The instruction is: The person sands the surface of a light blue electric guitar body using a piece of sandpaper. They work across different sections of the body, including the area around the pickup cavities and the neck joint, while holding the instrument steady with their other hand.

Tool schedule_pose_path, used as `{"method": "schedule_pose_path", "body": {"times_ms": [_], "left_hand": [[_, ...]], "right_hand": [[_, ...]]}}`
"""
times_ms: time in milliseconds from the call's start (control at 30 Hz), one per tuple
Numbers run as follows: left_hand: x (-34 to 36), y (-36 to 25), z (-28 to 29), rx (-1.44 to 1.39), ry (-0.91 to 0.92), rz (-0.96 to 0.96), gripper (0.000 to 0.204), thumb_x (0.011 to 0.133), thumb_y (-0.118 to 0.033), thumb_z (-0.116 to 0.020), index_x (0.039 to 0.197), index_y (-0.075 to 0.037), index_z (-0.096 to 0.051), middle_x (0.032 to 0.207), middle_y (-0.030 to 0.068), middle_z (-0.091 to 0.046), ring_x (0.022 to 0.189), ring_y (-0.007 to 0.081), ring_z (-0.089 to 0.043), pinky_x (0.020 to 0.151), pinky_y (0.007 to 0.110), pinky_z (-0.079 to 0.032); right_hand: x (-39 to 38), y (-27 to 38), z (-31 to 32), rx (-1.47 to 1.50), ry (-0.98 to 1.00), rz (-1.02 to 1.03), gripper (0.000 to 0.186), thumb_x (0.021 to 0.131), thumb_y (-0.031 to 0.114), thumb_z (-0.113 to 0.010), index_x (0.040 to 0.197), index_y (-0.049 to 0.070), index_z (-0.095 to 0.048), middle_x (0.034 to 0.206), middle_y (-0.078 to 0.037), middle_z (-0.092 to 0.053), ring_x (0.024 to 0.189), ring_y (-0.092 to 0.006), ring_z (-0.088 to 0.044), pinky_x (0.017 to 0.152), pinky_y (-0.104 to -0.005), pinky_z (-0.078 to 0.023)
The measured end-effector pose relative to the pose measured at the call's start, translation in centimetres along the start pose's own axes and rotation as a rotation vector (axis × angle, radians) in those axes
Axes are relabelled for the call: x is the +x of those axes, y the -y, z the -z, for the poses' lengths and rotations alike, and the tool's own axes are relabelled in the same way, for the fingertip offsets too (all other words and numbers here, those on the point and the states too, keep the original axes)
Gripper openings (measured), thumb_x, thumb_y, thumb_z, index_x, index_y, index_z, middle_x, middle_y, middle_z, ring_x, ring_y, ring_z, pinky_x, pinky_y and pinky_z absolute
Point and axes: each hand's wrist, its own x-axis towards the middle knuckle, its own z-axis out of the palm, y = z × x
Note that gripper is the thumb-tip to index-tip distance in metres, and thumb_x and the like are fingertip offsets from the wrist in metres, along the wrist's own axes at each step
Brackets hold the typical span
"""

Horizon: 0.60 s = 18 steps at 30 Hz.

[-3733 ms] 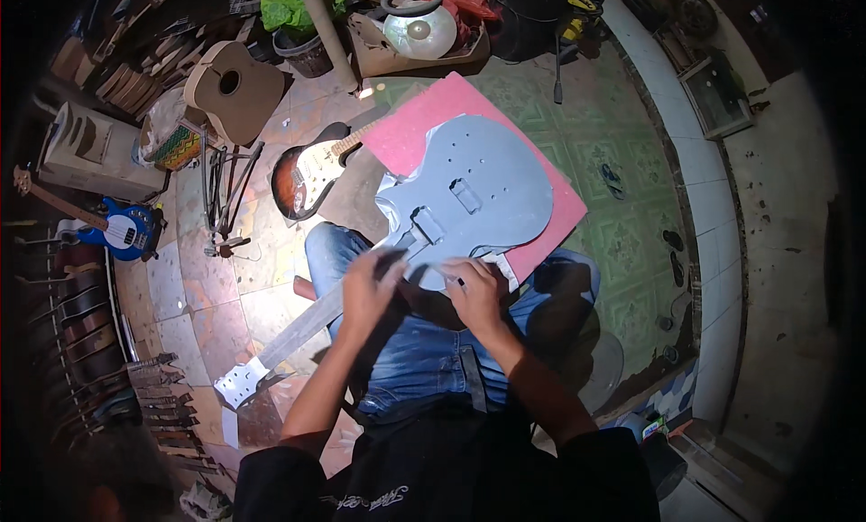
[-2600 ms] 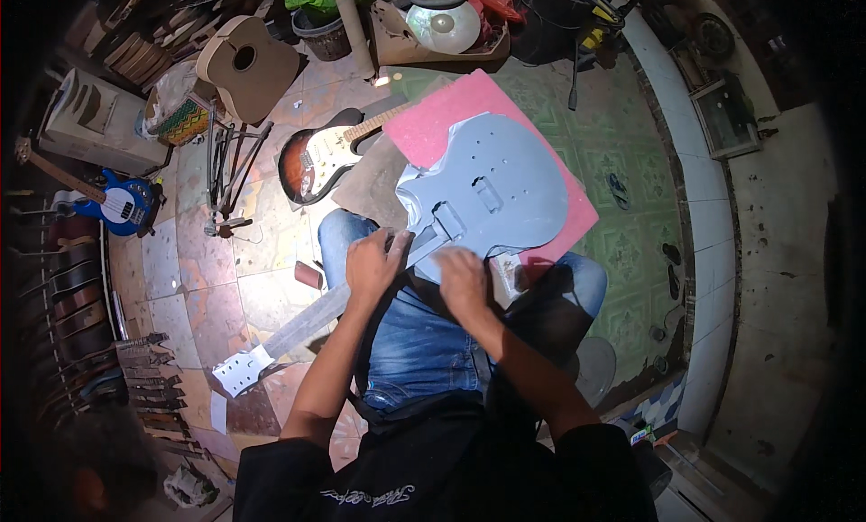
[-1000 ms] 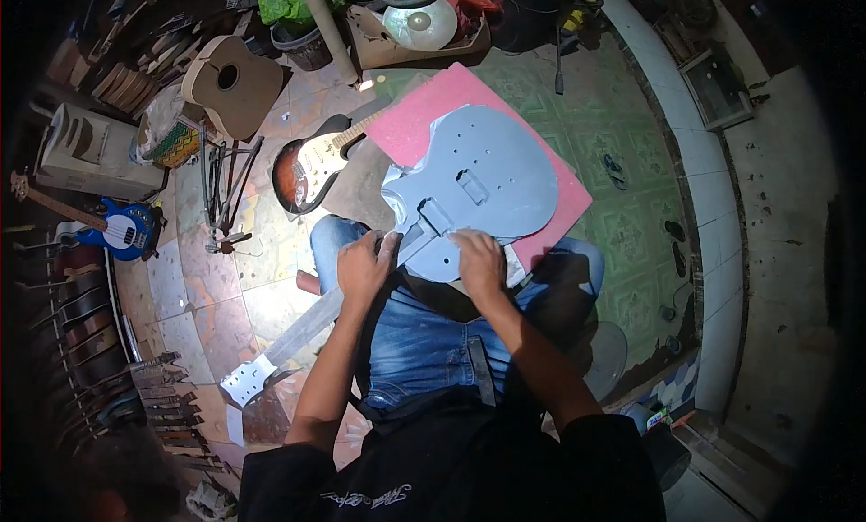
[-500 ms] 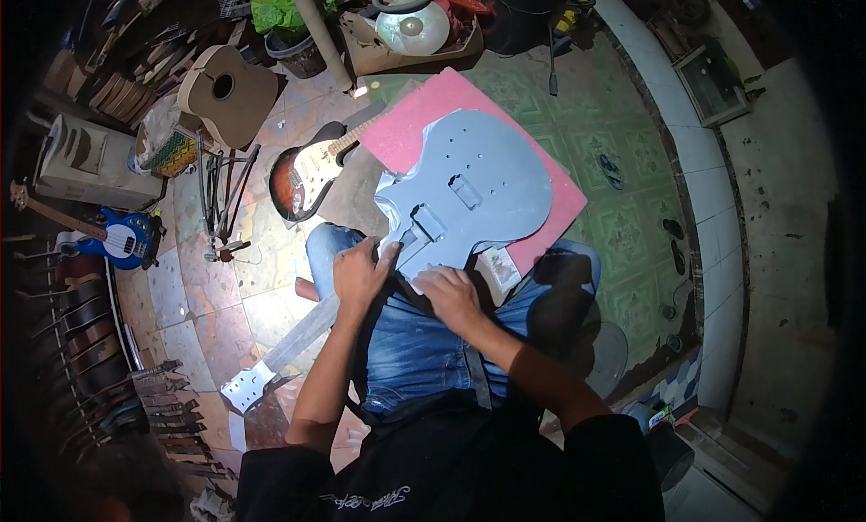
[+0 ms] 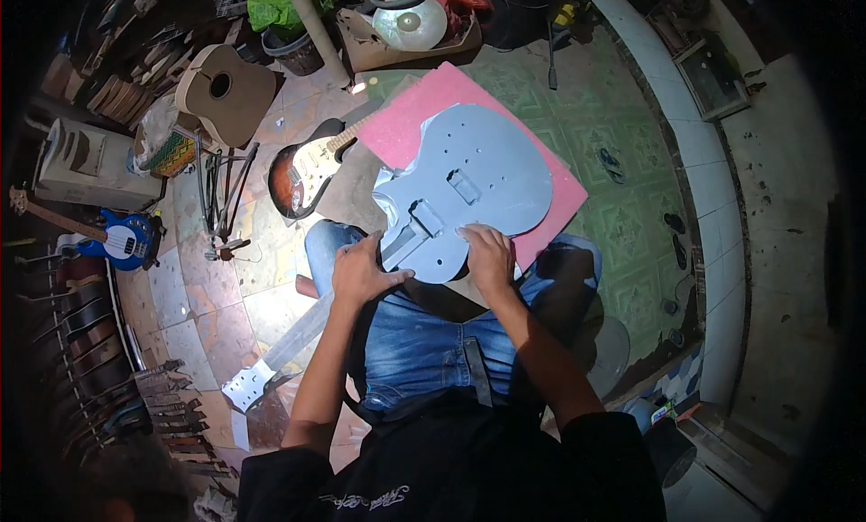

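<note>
A grey-coated electric guitar (image 5: 494, 166) lies face up across my lap and on a pink board (image 5: 568, 197). Its body has rectangular cavities and small holes, and its neck (image 5: 293, 337) runs down left to a pale headstock (image 5: 245, 385). My left hand (image 5: 359, 271) is closed round the guitar where neck meets body, thumb laid across the top. On the body's inward curve nearest me, my right hand (image 5: 490, 258) presses with bent fingers against the edge. Whatever may be under those fingers is hidden.
A sunburst electric guitar (image 5: 302, 175) lies on the floor just beyond my left knee. Further left are metal stands (image 5: 221, 188), an unfinished acoustic guitar body (image 5: 225, 93) and a blue bass (image 5: 126, 238). A cardboard box (image 5: 361, 44) is at the back; sandals (image 5: 612, 166) lie right.
My right hand has slid right and away from me, from the horn near the neck to the body's inward curve, uncovering the horn. My left thumb has spread out over the guitar's top.
</note>
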Motion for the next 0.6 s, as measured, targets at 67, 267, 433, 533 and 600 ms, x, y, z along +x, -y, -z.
{"method": "schedule_pose_path", "body": {"times_ms": [67,267,433,533,600], "left_hand": [[0.3,-0.5,0.3,-0.008,0.003,-0.007,0.101,0.064,-0.062,-0.089,0.14,-0.002,-0.062,0.113,0.0215,-0.076,0.11,0.0361,-0.072,0.106,0.048,-0.045],[0.2,-0.5,0.4,-0.006,0.058,0.038,0.103,0.062,-0.062,-0.091,0.14,-0.002,-0.062,0.111,0.0215,-0.076,0.109,0.0353,-0.072,0.105,0.048,-0.046],[0.2,-0.3,0.4,0.001,0.043,0.051,0.104,0.06,-0.062,-0.092,0.14,-0.002,-0.063,0.11,0.0211,-0.076,0.109,0.0356,-0.072,0.106,0.048,-0.046],[0.3,-0.6,0.6,-0.005,0.063,0.033,0.106,0.059,-0.062,-0.092,0.14,-0.002,-0.062,0.111,0.0214,-0.076,0.11,0.0358,-0.072,0.106,0.049,-0.046],[0.4,-0.5,0.2,-0.013,0.029,0.006,0.107,0.058,-0.062,-0.092,0.141,-0.002,-0.062,0.112,0.0213,-0.076,0.111,0.0358,-0.072,0.106,0.049,-0.045]], "right_hand": [[-1.0,0.4,-1.1,0.047,0.032,0.001,0.027,0.09,0.007,-0.062,0.113,0.01,-0.076,0.117,-0.008,-0.075,0.113,-0.0292,-0.068,0.092,-0.047,-0.05],[-2.2,-0.6,-0.2,0.061,0.088,0.229,0.028,0.087,0.005,-0.064,0.111,0.013,-0.076,0.112,-0.005,-0.075,0.109,-0.0263,-0.07,0.087,-0.0435,-0.05],[-3.9,0.9,-1.2,0.095,0.106,0.204,0.028,0.087,0.005,-0.066,0.112,0.011,-0.076,0.117,-0.005,-0.074,0.116,-0.0263,-0.068,0.091,-0.0439,-0.05],[-4.4,2.1,0.6,0.122,0.154,0.349,0.025,0.087,0.008,-0.069,0.11,0.012,-0.076,0.116,-0.003,-0.074,0.117,-0.0246,-0.068,0.093,-0.0417,-0.051],[-3.6,-1.7,-0.4,0.052,0.092,0.213,0.025,0.086,0.009,-0.068,0.11,0.012,-0.076,0.114,-0.003,-0.075,0.115,-0.0253,-0.068,0.091,-0.0439,-0.051]]}}
